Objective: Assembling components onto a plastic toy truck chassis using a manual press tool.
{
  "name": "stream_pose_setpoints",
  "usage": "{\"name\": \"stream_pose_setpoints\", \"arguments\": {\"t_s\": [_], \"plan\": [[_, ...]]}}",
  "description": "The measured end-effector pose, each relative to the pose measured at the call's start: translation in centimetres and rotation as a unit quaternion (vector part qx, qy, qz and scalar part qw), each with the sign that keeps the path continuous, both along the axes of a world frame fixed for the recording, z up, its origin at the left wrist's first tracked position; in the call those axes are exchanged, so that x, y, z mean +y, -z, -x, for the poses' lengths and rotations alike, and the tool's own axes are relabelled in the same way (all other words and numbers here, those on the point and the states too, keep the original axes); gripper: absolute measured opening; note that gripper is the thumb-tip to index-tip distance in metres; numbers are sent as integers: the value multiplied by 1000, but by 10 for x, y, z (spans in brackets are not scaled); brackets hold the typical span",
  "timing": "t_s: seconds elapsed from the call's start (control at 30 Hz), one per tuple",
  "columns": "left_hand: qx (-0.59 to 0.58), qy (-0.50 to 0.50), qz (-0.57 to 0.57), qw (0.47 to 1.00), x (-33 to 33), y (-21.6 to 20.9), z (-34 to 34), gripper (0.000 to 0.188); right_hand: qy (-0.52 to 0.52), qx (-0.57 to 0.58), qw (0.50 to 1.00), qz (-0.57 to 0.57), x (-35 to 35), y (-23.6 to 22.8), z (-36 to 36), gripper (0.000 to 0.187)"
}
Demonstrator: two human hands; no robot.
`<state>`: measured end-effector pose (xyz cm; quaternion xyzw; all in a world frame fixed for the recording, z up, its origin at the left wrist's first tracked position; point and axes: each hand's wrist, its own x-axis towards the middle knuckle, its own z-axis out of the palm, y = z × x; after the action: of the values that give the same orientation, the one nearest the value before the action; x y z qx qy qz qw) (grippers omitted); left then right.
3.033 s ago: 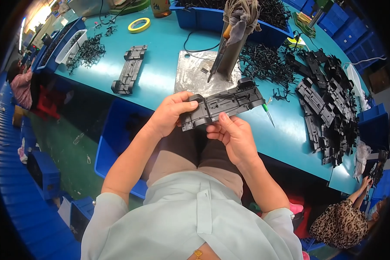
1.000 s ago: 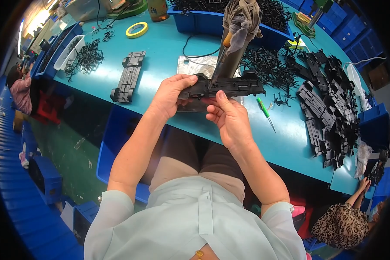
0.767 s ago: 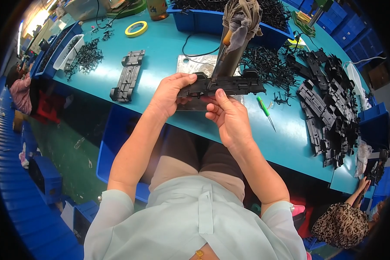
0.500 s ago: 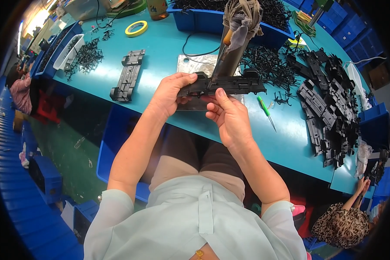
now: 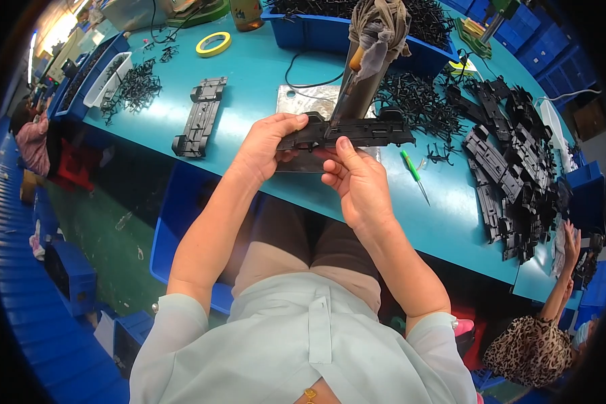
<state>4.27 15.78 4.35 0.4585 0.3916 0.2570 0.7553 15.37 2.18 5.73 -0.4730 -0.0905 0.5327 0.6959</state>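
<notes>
A black plastic toy car chassis (image 5: 374, 130) is held level above the table's front part, between both my hands. Its left end is pinched in my left hand (image 5: 261, 148), thumb on top and fingers beneath. My right hand (image 5: 360, 182) has its thumb against the near edge of the chassis, with the fingers curled below. Just behind it stands a metal post (image 5: 357, 94) with cloth (image 5: 380, 34) wrapped round its top. A thin dark rod (image 5: 343, 97) slants down along the post, and its tip meets the chassis between my hands.
One chassis (image 5: 202, 114) lies to the left, and a heap of them (image 5: 508, 161) at the right. A green-handled screwdriver (image 5: 411, 166), yellow tape roll (image 5: 213, 44) and loose small black parts (image 5: 421, 101) lie about. A blue bin (image 5: 303, 32) stands behind. A co-worker (image 5: 532, 350) sits at lower right.
My hands and the chassis stay almost in place. At the lower right, the co-worker's arm has reached farther up, the hand now raised.
</notes>
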Motion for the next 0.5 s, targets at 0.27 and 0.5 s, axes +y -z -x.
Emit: {"name": "stream_pose_setpoints", "arguments": {"t_s": [0.27,0.5], "plan": [[-2,3,4,1000,0,-1,0,18,3,-2,1000,7,1,-1,0,25],[-5,3,11,1000,1,1,0,17,3,3,1000,8,1,0,0,25]]}}
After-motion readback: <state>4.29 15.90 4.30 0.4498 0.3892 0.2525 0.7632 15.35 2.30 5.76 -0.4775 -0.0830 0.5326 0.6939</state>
